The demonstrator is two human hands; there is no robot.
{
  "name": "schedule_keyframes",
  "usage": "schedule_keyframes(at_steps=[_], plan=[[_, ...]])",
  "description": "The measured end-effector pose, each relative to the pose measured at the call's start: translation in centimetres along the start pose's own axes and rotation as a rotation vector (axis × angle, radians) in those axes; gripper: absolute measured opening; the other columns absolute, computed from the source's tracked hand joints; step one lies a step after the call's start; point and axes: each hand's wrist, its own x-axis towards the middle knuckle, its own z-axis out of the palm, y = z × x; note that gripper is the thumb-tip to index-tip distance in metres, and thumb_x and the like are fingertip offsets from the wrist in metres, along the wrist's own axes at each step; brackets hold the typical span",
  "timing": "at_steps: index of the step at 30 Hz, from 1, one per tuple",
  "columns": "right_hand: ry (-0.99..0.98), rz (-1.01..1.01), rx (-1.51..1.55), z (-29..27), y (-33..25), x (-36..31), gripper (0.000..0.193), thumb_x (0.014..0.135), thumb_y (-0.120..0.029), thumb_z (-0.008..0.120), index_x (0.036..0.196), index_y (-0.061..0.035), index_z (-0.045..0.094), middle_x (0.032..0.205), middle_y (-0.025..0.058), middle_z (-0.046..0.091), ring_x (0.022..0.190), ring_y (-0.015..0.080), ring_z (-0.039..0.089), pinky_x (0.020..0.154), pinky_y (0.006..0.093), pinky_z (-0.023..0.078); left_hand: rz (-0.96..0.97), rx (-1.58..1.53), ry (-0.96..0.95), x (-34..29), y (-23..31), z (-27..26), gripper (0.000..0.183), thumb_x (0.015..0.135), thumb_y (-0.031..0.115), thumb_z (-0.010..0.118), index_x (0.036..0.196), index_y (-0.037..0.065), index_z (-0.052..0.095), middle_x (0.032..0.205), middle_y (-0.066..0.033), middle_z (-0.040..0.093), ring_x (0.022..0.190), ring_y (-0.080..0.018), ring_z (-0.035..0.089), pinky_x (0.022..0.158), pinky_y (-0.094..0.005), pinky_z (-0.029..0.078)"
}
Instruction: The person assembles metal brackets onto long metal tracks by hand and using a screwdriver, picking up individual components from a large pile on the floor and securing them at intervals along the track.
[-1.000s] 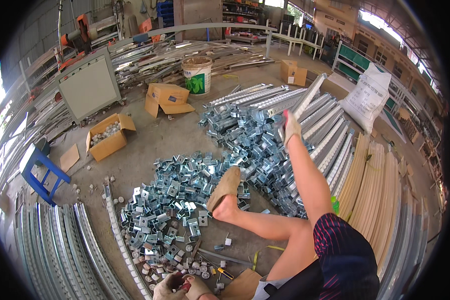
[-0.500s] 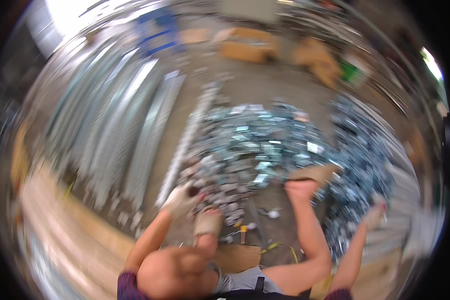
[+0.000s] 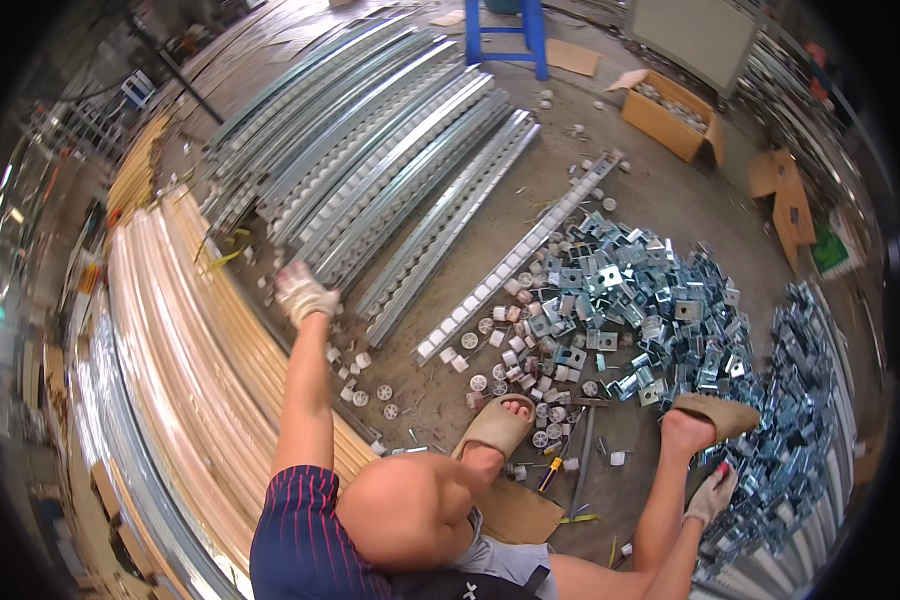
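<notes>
My left hand (image 3: pixel 306 294), in a pale glove with reddish fingertips, reaches out at the near ends of the metal roller rails (image 3: pixel 400 150). Its fingers are stretched apart, and I see nothing held in them. Low on the right, my gloved right hand (image 3: pixel 711 497) rests at the edge of a heap of shiny metal brackets (image 3: pixel 670 310). Its fingers are curled together with a bit of red at the tips; whatever they hold is hidden. A single rail with white rollers (image 3: pixel 520 255) lies on the floor between the other rails and the heap.
Loose white rollers (image 3: pixel 478 383) lie around my sandalled feet, near a hammer (image 3: pixel 583 465) and a yellow-handled screwdriver (image 3: pixel 550 474). Long wrapped profiles (image 3: pixel 170 320) run along my left. Farther off stand a blue stool (image 3: pixel 507 45) and an open cardboard box (image 3: pixel 667 122).
The view has swung left and sharpened. My left hand has moved from beside my left foot out to the rail ends. My right hand stays by the brackets, nearer my right foot.
</notes>
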Motion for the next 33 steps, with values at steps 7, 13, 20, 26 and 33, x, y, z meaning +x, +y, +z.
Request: schedule_keyframes(at_steps=[7, 13, 20, 26, 33], plan=[[-0.072, -0.048, 0.060, 0.6, -4.8, 0.4, 0.022, 0.096, -0.005, 0.054, 0.115, 0.0021, 0.063, 0.106, 0.0188, 0.063, 0.098, 0.0363, 0.064, 0.091, 0.0409, 0.051, 0.033, 0.075, -0.095, 2.5, -2.4, 1.1, 0.104, 0.064, 0.058, 0.092, 0.147, 0.012, 0.047, 0.135, -0.0108, 0.066, 0.128, -0.0298, 0.061, 0.109, -0.0463, 0.045], [-0.125, -0.061, 0.100, 0.7, -8.8, -1.4, 0.020, 0.094, -0.003, 0.058, 0.112, 0.0020, 0.064, 0.106, 0.0199, 0.063, 0.097, 0.0390, 0.065, 0.089, 0.0433, 0.052, 0.258, 0.037, -0.134, -0.7, -2.1, 6.3, 0.060, 0.086, 0.031, 0.078, 0.137, 0.011, 0.054, 0.134, -0.0178, 0.062, 0.127, -0.0342, 0.060, 0.108, -0.0492, 0.046], [-0.149, -0.083, 0.090, 1.0, -9.2, -3.2, 0.016, 0.094, -0.003, 0.058, 0.108, -0.0006, 0.066, 0.101, 0.0195, 0.065, 0.095, 0.0398, 0.066, 0.085, 0.0446, 0.052, 0.211, 0.014, -0.412, -1.5, -0.2, 2.9, 0.115, 0.060, 0.064, 0.091, 0.148, 0.001, 0.052, 0.139, -0.0194, 0.066, 0.131, -0.0325, 0.063, 0.108, -0.0418, 0.052], [-0.076, -0.022, 0.157, -0.3, -9.1, -3.2, 0.017, 0.092, -0.007, 0.059, 0.107, -0.0023, 0.066, 0.101, 0.0189, 0.065, 0.096, 0.0411, 0.065, 0.085, 0.0468, 0.053, 0.140, -0.218, -0.389, -3.0, -0.3, 5.4, 0.107, 0.066, 0.041, 0.092, 0.149, -0.006, 0.044, 0.131, -0.0218, 0.070, 0.120, -0.0331, 0.069, 0.102, -0.0416, 0.056], [-0.027, 0.035, 0.255, 2.1, -9.6, -4.5, 0.017, 0.094, -0.007, 0.060, 0.109, -0.0019, 0.066, 0.103, 0.0190, 0.065, 0.094, 0.0382, 0.066, 0.085, 0.0445, 0.053, 0.309, -0.927, -0.603, 1.3, -2.9, 6.3, 0.080, 0.074, 0.027, 0.088, 0.140, -0.005, 0.055, 0.107, -0.0119, 0.075, 0.090, -0.0175, 0.071, 0.078, -0.0324, 0.057]])
